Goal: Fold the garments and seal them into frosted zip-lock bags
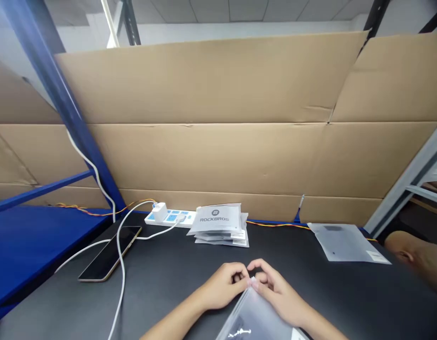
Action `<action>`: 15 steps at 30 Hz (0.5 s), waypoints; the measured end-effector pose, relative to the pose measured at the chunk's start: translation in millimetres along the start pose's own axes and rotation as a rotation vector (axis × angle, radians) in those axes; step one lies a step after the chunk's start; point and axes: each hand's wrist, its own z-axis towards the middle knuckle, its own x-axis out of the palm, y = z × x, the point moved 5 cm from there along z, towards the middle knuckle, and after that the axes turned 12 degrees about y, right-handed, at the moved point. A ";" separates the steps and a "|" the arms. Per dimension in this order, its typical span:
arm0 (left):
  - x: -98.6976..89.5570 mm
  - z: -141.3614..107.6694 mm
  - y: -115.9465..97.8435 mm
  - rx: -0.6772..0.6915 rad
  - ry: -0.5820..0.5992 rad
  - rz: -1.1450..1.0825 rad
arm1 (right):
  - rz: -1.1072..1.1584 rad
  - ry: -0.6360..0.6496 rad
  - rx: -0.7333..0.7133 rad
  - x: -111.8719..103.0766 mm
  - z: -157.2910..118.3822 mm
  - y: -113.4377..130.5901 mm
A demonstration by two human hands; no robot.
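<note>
My left hand (227, 285) and my right hand (275, 293) meet at the front of the black table, thumbs and fingers pinching the top corner of a translucent plastic bag (264, 316). More bag edges show under its left side, so it seems to lie on others. A white label sits low on the bag, and its bottom runs out of the picture. Farther back lies a pile of packed bags (218, 224), the top one printed ROCKBROS. To the right rests a single frosted bag (346, 243) with a small white label.
A white power strip (172, 217) with a plugged-in charger stands at the back left. A phone (112, 252) lies there under a white cable (121, 264). Cardboard panels (211, 156) wall the back. At the right edge, part of another person's head (413, 255) shows.
</note>
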 end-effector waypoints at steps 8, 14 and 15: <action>-4.7 -0.1 -3.0 -0.001 0.045 -0.016 | -0.105 -0.129 0.020 -20.8 -5.9 0.6; -40.6 -13.3 7.8 -0.038 0.077 -0.030 | -0.095 -0.462 0.008 -79.9 -24.6 3.3; -46.1 -15.6 9.7 -0.041 0.075 -0.038 | -0.092 -0.521 0.000 -88.1 -27.8 1.5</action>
